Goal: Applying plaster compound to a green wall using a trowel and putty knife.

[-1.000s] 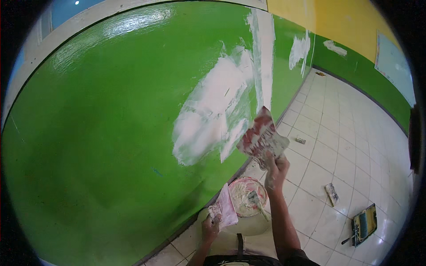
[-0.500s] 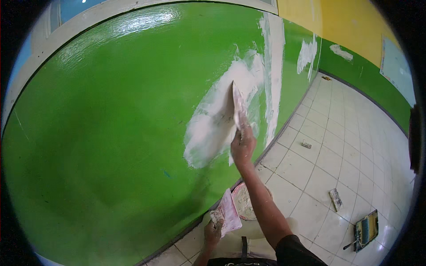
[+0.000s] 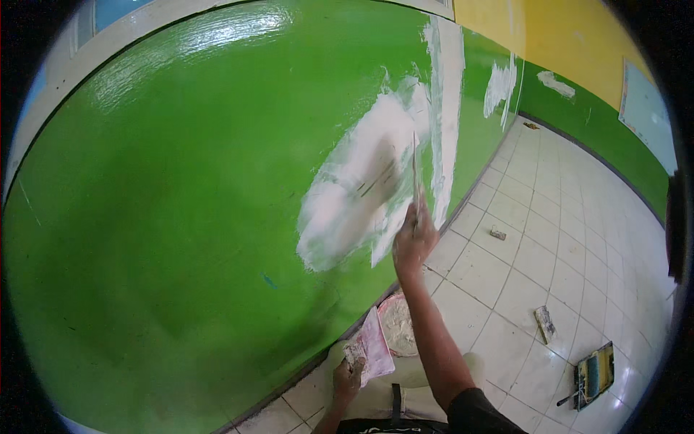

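Against the green wall (image 3: 181, 217), right hand (image 3: 413, 242) is raised at full reach, fingers wrapped tight round the handle of a putty knife (image 3: 415, 173). Blade stands near upright, edge-on to the camera, touching the wall at the right border of the white filler patch (image 3: 361, 195).

Step in hand, as I judge it: spreading filler, mid-stroke, blade pressed to the surface. Patch is broad and slanted, thick in the middle, with streaks and bare green showing at its lower edge. A tall white stripe (image 3: 448, 108) runs just beside it to the right.

Next move, as a judgement: draw the blade across the patch with even pressure and a shallow angle, to feather the ragged lower edge; reload when the blade runs dry.

Pose, right arm: forearm extended up and forward from the lower edge, wrist straight, elbow nearly locked.

Pose, left hand (image 3: 347, 376): low, near the body, closed on a pink flat scraper board (image 3: 372, 347) smeared with filler, held tilted. Just beside it, a round tub (image 3: 399, 325) of white filler sits on the floor (image 3: 535, 246) at the wall's foot.

Elsewhere on the tiles: a small tool (image 3: 543, 323) and a paint tray (image 3: 594, 372), well apart from both hands.
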Tool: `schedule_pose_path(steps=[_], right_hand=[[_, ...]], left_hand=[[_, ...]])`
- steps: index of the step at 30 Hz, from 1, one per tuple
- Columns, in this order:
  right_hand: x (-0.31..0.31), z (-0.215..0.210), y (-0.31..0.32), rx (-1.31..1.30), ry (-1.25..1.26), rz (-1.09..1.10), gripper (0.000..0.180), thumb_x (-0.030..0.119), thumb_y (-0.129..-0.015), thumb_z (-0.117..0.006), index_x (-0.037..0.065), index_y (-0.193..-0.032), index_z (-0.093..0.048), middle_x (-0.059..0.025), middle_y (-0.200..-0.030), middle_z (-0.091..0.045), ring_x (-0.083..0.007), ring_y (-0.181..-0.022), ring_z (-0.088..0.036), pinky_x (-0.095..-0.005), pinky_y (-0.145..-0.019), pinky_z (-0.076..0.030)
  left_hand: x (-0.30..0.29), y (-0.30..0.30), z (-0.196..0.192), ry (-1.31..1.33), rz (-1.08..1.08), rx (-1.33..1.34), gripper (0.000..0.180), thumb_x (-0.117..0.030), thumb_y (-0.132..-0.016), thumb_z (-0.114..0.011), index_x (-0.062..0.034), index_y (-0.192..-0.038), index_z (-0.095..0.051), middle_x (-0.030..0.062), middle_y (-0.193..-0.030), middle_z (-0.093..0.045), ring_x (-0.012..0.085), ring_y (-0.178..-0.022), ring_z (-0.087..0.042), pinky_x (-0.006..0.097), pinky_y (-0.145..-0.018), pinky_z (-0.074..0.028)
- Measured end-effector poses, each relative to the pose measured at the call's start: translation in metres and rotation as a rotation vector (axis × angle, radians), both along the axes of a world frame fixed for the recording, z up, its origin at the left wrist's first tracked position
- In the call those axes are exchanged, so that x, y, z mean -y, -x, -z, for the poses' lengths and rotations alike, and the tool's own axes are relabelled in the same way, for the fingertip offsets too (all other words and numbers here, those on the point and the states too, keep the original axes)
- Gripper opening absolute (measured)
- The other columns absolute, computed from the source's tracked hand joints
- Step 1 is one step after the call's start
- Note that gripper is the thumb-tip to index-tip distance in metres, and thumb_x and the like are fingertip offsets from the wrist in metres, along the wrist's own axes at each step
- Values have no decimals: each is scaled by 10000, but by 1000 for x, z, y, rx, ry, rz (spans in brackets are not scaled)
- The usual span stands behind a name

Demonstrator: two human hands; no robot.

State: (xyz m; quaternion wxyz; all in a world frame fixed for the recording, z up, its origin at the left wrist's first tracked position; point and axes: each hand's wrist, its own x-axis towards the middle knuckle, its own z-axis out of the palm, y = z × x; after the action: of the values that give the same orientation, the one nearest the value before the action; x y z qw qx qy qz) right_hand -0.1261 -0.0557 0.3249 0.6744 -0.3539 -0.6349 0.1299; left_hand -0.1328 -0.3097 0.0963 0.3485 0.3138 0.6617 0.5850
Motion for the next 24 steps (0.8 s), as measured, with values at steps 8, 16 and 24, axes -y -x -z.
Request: schedule_pose_path(steps=[8,16,24], right_hand=[[48,40,60,96,-210,-189,582,-131,-707,-526,23,-1267,-520,-255,-1271,-502,-393,-1173,-506,-398,-967,-428],[163,84,40,187,-151,-552,694,-144,-647,-475,11,-1324,-454,-252,-1287,-492,-432,-1214,-458,-437,-988,-413],[59,21,-13,-51,-67,69,147,71,-884,-584,-30,-984,-622,-135,-537,-421,-158,-461,-388,-332,-448,-326]], left_hand=[[-3,-6,5,-65,-102,-129,343,-336,-875,-612,1,-940,-609,106,-648,-588,163,-578,-523,366,-550,-429],[-8,-9,18,-408,-101,-701,248,-204,-878,-553,39,-922,-571,241,-717,-585,388,-628,-563,397,-576,-439],[2,-8,-17,19,-42,-127,334,-296,-884,-593,24,-980,-596,170,-816,-649,294,-713,-614,377,-670,-465]])
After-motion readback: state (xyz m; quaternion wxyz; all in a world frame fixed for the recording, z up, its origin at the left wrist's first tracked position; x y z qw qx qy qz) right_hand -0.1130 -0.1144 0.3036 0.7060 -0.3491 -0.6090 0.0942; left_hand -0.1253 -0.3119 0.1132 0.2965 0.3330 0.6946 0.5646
